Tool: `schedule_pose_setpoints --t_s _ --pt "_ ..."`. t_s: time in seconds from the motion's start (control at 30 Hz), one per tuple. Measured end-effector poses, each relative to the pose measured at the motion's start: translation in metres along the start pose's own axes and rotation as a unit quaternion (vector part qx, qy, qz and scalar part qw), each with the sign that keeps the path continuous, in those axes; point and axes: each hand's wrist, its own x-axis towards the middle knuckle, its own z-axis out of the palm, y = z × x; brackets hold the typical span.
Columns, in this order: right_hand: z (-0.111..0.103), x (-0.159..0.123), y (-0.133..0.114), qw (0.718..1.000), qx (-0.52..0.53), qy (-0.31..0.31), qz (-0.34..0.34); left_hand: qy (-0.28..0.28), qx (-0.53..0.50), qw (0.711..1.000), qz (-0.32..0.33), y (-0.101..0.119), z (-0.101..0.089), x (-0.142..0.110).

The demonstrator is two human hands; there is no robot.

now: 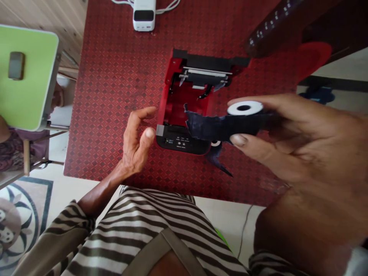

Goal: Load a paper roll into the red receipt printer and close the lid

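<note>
A small red and black printer [184, 111] sits on a red patterned tablecloth [115, 76] with its lid [209, 63] tipped open, showing the empty red bay inside. My right hand [290, 134] is raised close to the camera and grips a paper roll [244, 109] with a white end, wrapped in torn dark blue paper [209, 126] that trails over the printer's front. My left hand [138, 142] hovers open just left of the printer's front corner, fingers slightly curled, holding nothing.
A white device [143, 13] with white cables lies at the table's far edge. A green tabletop [25, 76] with a phone [15, 65] on it stands at the left. A dark object [281, 23] crosses the upper right. The table's near edge runs just above my striped shirt.
</note>
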Motion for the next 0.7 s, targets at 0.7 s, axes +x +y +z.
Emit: schedule_pose_setpoints --t_s 0.7 --pt "0.073 0.05 -0.011 0.946 -0.288 -0.119 -0.09 -0.018 0.011 1.0 -0.008 0.052 0.01 -0.002"
